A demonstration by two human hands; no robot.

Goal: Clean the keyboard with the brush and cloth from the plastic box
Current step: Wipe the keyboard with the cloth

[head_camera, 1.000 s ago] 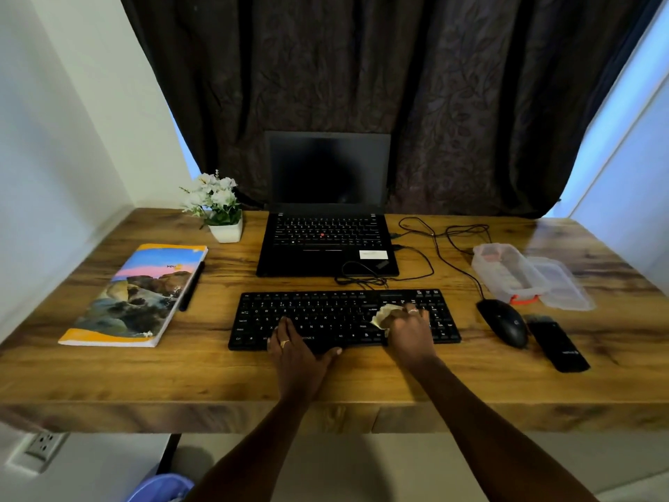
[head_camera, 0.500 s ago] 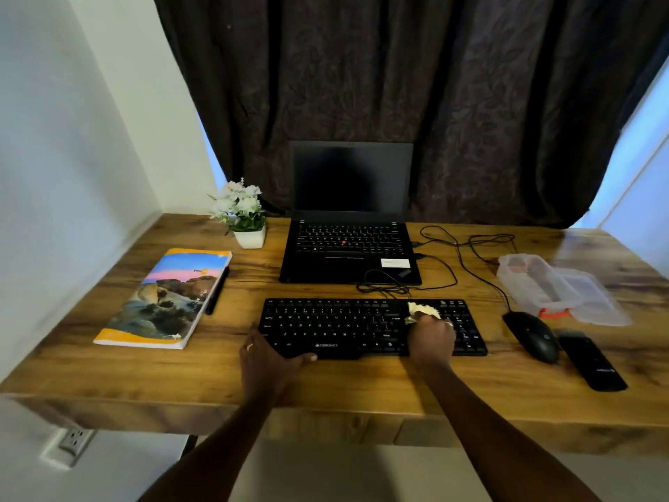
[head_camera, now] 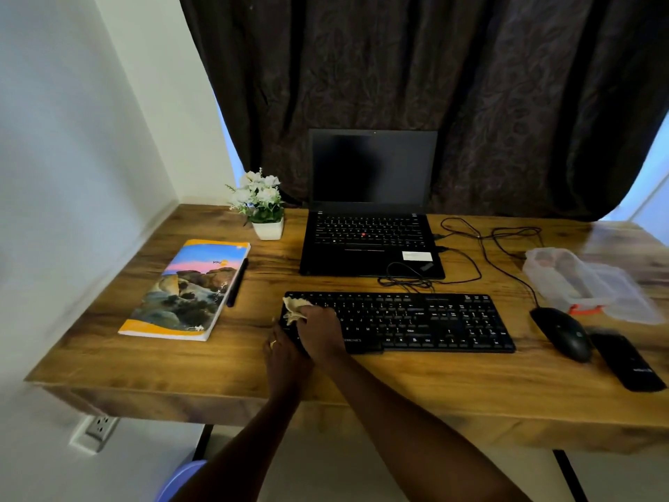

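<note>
The right forearm is stretched diagonally from the lower right across the near edge of the brown wood-grain table. The right hand is laid knuckles-up over the left end of the flat black rectangular keyboard. Its fingers are curled round a small, pale beige, crumpled cloth, which is pressed onto the keys at the far left corner of the keyboard. A bunched fold of the cloth sticks out beyond the fingers.

The left hand, with a ring on one finger, is set at the near left corner of the keyboard and is partly covered by the right wrist. Whether its fingers grip the edge or only rest there cannot be told.

The keyboard lies parallel to the near edge of the table, at its middle, and its white key legends are visible. The clear plastic box with an orange clip is placed near the right edge of the table, well apart from the hands. Its contents are too blurred to make out.

A black mouse and a slim black remote are seen near the box. An open black laptop is set behind the keyboard. A colourful paperback book lies towards the left edge of the table.
</note>
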